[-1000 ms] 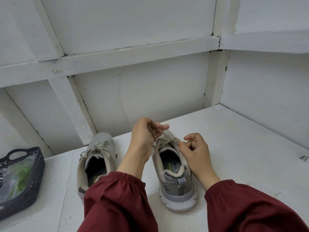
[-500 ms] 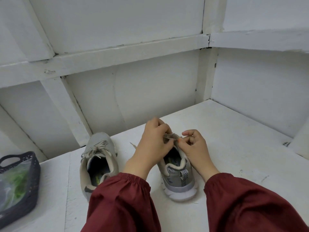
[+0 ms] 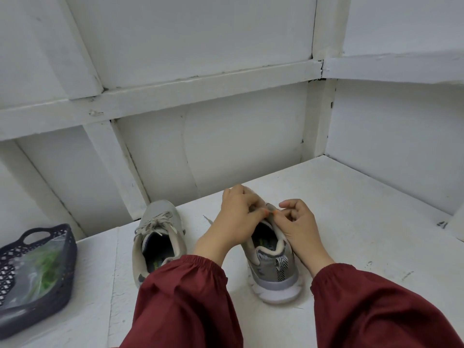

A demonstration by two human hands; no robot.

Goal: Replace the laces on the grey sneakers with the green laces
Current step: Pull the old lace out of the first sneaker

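Two grey sneakers stand on the white shelf, heels toward me. The left sneaker [image 3: 157,237] has its beige lace tied in a bow. Over the top of the right sneaker [image 3: 272,259] both my hands meet. My left hand [image 3: 238,217] pinches the beige lace at the tongue, and a loose lace end [image 3: 208,219] lies on the shelf to its left. My right hand [image 3: 298,227] pinches the same spot from the right, fingers curled. The green laces [image 3: 42,270] lie in a clear bag inside the dark basket [image 3: 64,292] at the far left.
The shelf [image 3: 351,222] is a white painted recess with a back wall, a right side wall and a beam overhead. Bare shelf surface stretches to the right of the right sneaker. My dark red sleeves fill the foreground.
My left hand came down from holding the lace up above the shoe to the tongue, where it now meets my right hand. The view has shifted slightly.
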